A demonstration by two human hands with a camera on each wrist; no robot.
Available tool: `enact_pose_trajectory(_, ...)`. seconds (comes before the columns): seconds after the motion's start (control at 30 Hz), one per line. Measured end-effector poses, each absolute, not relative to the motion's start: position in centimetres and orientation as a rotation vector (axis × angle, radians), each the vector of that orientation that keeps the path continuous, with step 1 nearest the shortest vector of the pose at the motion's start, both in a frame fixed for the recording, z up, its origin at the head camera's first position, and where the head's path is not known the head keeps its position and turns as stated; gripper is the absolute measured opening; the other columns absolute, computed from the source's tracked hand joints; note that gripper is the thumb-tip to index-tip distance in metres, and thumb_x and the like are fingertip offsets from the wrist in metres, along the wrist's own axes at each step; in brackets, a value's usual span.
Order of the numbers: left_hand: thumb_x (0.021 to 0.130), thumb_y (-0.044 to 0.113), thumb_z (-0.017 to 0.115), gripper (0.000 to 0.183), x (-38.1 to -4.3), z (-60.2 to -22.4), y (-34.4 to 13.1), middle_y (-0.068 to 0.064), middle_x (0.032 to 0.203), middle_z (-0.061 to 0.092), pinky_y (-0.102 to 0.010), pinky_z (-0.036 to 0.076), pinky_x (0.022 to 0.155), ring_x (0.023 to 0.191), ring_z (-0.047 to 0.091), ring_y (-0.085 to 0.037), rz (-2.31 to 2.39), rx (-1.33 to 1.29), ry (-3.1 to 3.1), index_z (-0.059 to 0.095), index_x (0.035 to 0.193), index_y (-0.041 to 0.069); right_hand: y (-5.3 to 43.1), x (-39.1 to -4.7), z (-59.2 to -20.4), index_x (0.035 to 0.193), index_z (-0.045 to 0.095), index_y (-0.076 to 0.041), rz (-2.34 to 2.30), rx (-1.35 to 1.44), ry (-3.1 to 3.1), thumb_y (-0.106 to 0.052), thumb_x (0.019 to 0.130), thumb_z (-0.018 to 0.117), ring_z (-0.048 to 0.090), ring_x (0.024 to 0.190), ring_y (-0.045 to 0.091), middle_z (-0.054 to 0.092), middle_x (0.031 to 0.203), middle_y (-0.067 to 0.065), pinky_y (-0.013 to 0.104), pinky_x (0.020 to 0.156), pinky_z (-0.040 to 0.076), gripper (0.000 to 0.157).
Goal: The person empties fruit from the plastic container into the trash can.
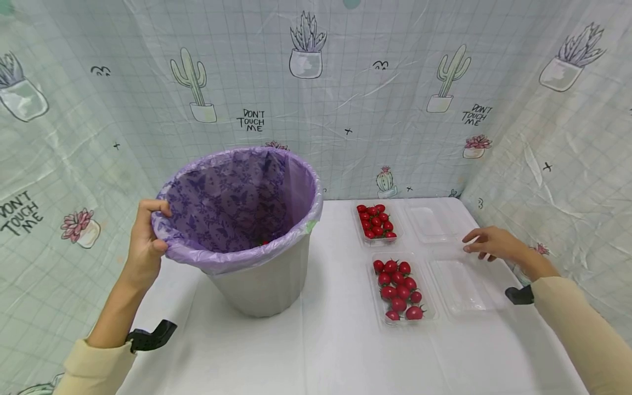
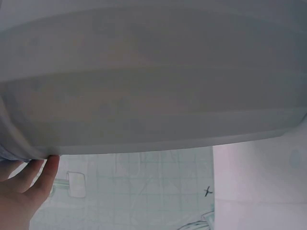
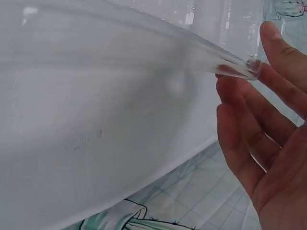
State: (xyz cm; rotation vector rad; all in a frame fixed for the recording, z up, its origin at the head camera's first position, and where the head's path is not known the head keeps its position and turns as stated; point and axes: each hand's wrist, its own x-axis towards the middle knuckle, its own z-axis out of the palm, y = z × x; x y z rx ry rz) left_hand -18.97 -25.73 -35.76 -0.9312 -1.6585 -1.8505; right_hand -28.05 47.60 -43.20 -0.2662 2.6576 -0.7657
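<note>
My left hand (image 1: 148, 241) grips the left rim of a grey trash bin (image 1: 269, 285) lined with a purple patterned bag (image 1: 237, 206). In the left wrist view, the bin's grey side (image 2: 153, 91) fills the upper part, with the fingers at its edge. A bit of red shows deep inside the bag. On the right, my right hand (image 1: 496, 244) is at the far right corner of a clear plastic tray (image 1: 466, 285). The right wrist view shows its fingertips right at the tray's corner (image 3: 252, 72), the thumb raised apart from it.
Two clear trays of cherry tomatoes, a front one (image 1: 400, 291) and a back one (image 1: 376, 221), stand right of the bin. Another clear tray (image 1: 432, 222) is at the back right. Patterned sheeting (image 1: 345, 99) encloses the white table (image 1: 340, 351) at the back and sides.
</note>
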Motion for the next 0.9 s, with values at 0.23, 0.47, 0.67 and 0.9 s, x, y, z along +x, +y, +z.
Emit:
enact_pose_trajectory(0.23, 0.082, 0.053, 0.084, 0.069, -18.9, -35.7, -25.6, -0.001, 0.089, 0.044, -0.032, 0.022, 0.050, 0.068, 0.039, -0.010, -1.865, -0.928, -1.654, 0.050, 0.114, 0.002, 47.6, -27.7, -42.0, 0.124, 0.063, 0.008, -0.712, -0.293, 2.796, -0.029, 0.098, 0.071, 0.067, 0.086, 0.017, 0.074, 0.108, 0.021, 0.032, 0.068, 0.061, 0.046)
enact_pose_trajectory(0.47, 0.081, 0.054, 0.084, 0.069, -18.9, -35.7, -25.6, -0.001, 0.089, 0.043, -0.032, 0.020, 0.051, 0.069, 0.038, -0.010, -1.862, -0.910, -1.656, 0.050, 0.113, 0.002, 46.4, -27.5, -40.0, 0.117, 0.066, 0.001, -0.697, -0.317, 2.964, -0.030, 0.096, 0.074, 0.061, 0.076, 0.005, 0.075, 0.103, 0.016, 0.025, 0.063, 0.056, 0.038)
enact_pose_trajectory(0.67, 0.081, 0.054, 0.084, 0.070, -19.1, -35.5, -25.6, -0.002, 0.090, 0.044, -0.031, 0.021, 0.053, 0.071, 0.039, -0.012, -1.851, -0.913, -1.647, 0.050, 0.112, 0.001, 43.4, -27.4, -38.5, 0.120, 0.063, -0.001, -0.800, -0.352, 2.939, -0.027, 0.099, 0.072, 0.065, 0.078, 0.002, 0.073, 0.110, 0.021, 0.025, 0.064, 0.058, 0.035)
enact_pose_trajectory(0.9, 0.081, 0.054, 0.083, 0.069, -19.1, -35.7, -25.6, -0.001, 0.091, 0.044, -0.031, 0.022, 0.054, 0.073, 0.040, -0.011, -1.844, -0.928, -1.647, 0.050, 0.112, 0.001, 38.7, -27.6, -37.9, 0.114, 0.068, -0.003, -0.870, -0.477, 2.806, -0.020, 0.098, 0.072, 0.070, 0.079, 0.012, 0.073, 0.103, 0.014, 0.028, 0.065, 0.061, 0.024)
